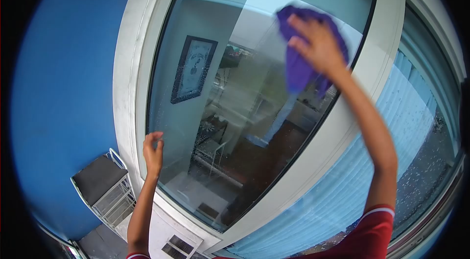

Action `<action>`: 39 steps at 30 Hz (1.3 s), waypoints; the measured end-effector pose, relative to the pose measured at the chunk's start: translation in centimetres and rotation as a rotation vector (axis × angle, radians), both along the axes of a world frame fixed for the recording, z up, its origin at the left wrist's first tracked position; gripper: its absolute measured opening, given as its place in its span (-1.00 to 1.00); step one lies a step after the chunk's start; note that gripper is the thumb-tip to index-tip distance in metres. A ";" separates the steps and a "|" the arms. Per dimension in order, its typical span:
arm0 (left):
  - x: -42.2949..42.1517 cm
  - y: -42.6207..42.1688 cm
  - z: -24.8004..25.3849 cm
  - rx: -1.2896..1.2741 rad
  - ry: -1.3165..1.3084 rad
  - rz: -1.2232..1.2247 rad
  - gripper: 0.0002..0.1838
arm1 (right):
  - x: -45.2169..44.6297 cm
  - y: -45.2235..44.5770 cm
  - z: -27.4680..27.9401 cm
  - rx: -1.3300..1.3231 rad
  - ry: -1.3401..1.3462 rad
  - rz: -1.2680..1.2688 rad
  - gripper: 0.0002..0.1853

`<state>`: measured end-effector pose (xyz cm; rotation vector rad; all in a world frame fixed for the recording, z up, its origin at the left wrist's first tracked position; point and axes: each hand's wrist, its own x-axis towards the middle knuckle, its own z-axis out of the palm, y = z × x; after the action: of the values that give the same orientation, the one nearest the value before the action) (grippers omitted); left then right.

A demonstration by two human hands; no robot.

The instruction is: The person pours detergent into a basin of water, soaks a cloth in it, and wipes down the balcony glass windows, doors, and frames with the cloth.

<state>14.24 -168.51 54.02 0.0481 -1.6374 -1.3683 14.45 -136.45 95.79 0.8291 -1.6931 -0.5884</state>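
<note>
My right hand (318, 48) presses a purple cloth (299, 70) against the upper right part of a large window pane (254, 97). The cloth hangs in folds below the palm, and hand and cloth are slightly blurred. My left hand (153, 154) is raised near the lower left edge of the window, by its white frame (134, 83). Its fingers are loosely bent with a gap to the thumb, and nothing shows in them. Whether it touches the glass or frame I cannot tell. Water drops dot parts of the pane.
A blue wall (68, 83) stands at the left, with a dark-topped white metal cart (100, 180) below. To the right, a second window (421, 161) has drops and light blue curtains behind it. A framed picture (194, 69) shows through the glass. A vent (177, 247) sits low down.
</note>
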 end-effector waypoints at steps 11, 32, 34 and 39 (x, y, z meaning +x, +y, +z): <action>6.6 2.2 -6.0 0.090 -0.240 -0.234 -0.87 | 1.0 -3.7 -23.2 0.391 -0.420 -0.152 -0.42; -16.7 -10.2 6.9 -0.358 0.033 0.627 -0.45 | -3.2 -6.4 -4.4 0.194 -0.282 -0.171 -0.39; -19.3 -10.9 8.8 -0.464 -0.025 0.684 -0.47 | -3.0 -2.0 2.9 -0.046 -0.211 -0.080 -0.38; -21.6 -11.4 8.0 -0.475 0.038 0.737 -0.48 | 0.6 2.8 15.1 -0.352 0.840 -0.537 -0.26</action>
<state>-7.32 -179.89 62.06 0.3086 -1.6362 -0.4129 15.06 -133.69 110.89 -0.1592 -1.1522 -0.8195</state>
